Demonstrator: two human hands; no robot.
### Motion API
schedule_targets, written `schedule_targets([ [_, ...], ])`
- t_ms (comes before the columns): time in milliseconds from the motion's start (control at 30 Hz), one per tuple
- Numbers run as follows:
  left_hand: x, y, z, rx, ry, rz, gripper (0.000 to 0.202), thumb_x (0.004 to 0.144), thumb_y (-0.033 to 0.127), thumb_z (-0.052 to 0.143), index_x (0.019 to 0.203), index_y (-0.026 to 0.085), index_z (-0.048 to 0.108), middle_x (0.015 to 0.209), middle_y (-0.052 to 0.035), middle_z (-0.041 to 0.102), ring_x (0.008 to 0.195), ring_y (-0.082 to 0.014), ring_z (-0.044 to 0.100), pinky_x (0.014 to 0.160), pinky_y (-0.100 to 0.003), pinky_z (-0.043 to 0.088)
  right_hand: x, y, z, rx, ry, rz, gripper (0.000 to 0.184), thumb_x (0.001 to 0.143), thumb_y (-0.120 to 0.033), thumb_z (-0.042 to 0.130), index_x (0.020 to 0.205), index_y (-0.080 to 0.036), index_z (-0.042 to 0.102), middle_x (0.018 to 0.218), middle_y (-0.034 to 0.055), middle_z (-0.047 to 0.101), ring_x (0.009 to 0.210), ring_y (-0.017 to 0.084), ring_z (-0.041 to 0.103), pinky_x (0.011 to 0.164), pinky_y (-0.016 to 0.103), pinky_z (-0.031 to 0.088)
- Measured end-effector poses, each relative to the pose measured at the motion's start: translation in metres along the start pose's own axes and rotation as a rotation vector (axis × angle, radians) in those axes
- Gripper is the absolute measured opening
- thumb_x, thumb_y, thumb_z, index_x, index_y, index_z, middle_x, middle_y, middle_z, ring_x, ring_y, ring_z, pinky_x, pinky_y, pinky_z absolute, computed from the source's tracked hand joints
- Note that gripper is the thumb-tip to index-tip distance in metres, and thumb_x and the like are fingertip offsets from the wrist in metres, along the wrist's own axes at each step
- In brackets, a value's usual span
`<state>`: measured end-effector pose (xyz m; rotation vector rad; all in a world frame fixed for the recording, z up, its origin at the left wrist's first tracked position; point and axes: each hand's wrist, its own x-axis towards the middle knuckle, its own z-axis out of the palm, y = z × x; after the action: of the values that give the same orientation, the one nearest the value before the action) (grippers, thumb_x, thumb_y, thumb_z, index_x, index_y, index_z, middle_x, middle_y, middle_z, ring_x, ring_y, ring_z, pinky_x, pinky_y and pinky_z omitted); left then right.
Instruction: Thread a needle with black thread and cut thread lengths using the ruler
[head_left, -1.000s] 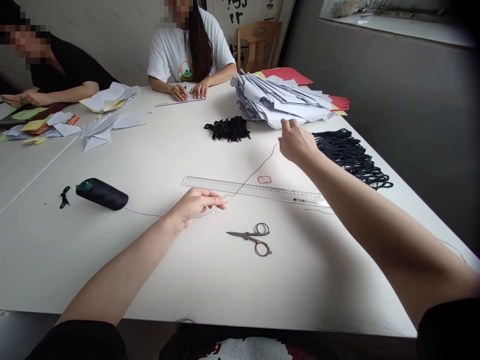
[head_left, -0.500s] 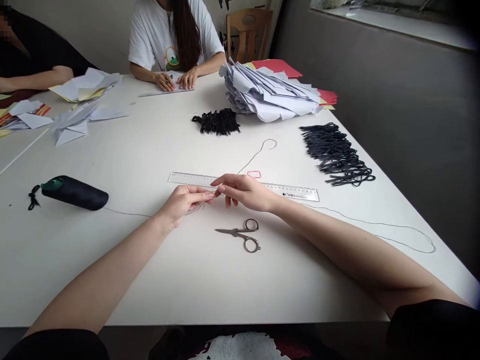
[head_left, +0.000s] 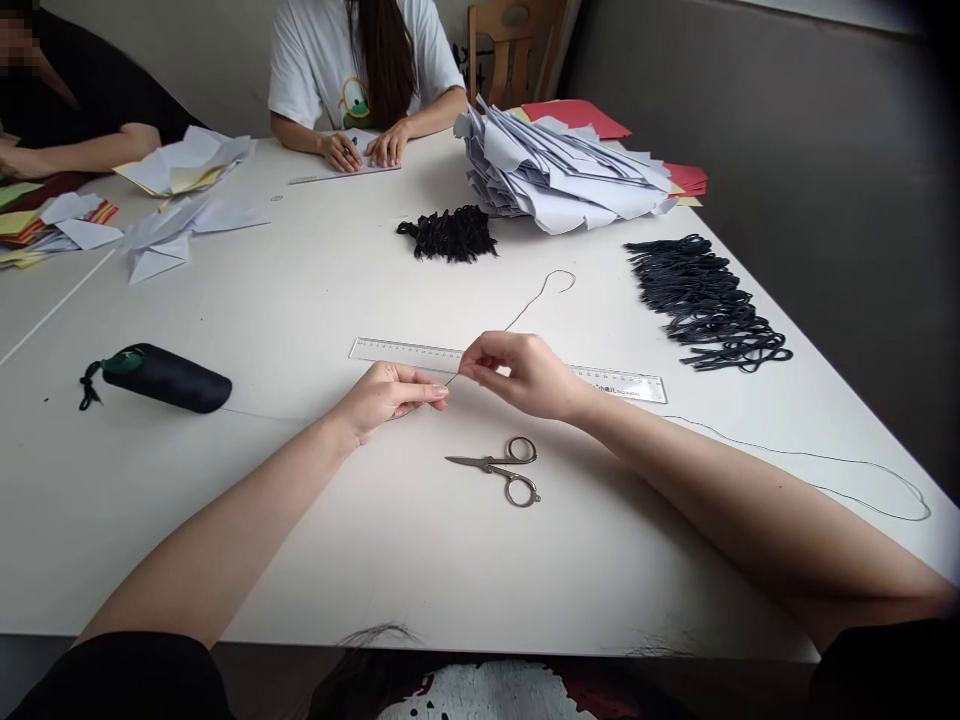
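Note:
My left hand (head_left: 386, 396) pinches a thin dark thread (head_left: 536, 295) just in front of a clear ruler (head_left: 622, 383). A few centimetres to the right, my right hand (head_left: 521, 373) pinches the same thread over the ruler. The thread runs left to a dark spool (head_left: 165, 376) lying on its side, and its far end curls beyond the ruler. Small silver scissors (head_left: 501, 470) lie shut on the white table (head_left: 315, 290), just below both hands.
A heap of white paper pieces (head_left: 559, 180) sits at the back right, with two bundles of black cord loops (head_left: 709, 305) (head_left: 450, 234) near it. Another thread loop (head_left: 862, 485) trails to the right edge. Two people sit across with papers (head_left: 184, 165).
My right hand came back from the paper heap to the ruler and took hold of the thread beside my left hand, then lifted slightly. The view shifted a little.

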<state>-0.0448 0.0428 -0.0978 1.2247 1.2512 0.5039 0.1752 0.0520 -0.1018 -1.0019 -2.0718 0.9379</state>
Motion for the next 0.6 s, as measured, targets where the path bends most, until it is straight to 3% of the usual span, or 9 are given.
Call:
schedule_targets([
  [167,-0.003,0.008,-0.005,0.102,-0.089,0.055,0.02,0.068,0.039,0.08,0.069,0.02,0.074,0.074,-0.0041,0.071,0.074,-0.0161,0.058,0.076,-0.032,0.044,0.002,-0.002,-0.021,-0.064,0.011,-0.059,0.013,0.088,-0.025,0.058,0.081,-0.017,0.065,0.079,0.0047,0.068,0.067,0.014,0.06,0.065,0.028,0.047],
  [267,-0.006,0.012,-0.005,0.068,-0.095,0.104,0.022,0.068,0.04,0.082,0.07,0.02,0.074,0.076,-0.004,0.071,0.085,-0.0192,0.061,0.09,-0.035,0.042,0.002,-0.003,-0.033,-0.142,0.03,-0.144,0.011,0.086,-0.023,0.058,0.08,-0.017,0.065,0.078,0.0044,0.067,0.066,0.014,0.06,0.063,0.027,0.048],
  [433,-0.006,0.005,0.0,-0.188,0.012,0.067,0.025,0.064,0.04,0.085,0.072,0.019,0.074,0.077,-0.0031,0.07,0.073,-0.0124,0.051,0.079,-0.029,0.04,0.003,-0.008,-0.052,-0.224,0.154,-0.187,0.01,0.085,-0.023,0.06,0.078,-0.018,0.065,0.077,0.0043,0.067,0.064,0.015,0.061,0.063,0.03,0.05],
  [600,-0.005,-0.002,-0.005,-0.268,0.057,0.038,0.025,0.064,0.037,0.086,0.074,0.018,0.074,0.077,-0.0032,0.067,0.068,-0.0099,0.046,0.075,-0.027,0.039,0.006,-0.005,-0.065,-0.266,0.248,-0.14,0.01,0.083,-0.025,0.061,0.075,-0.021,0.065,0.074,0.0043,0.067,0.064,0.017,0.06,0.063,0.034,0.052],
])
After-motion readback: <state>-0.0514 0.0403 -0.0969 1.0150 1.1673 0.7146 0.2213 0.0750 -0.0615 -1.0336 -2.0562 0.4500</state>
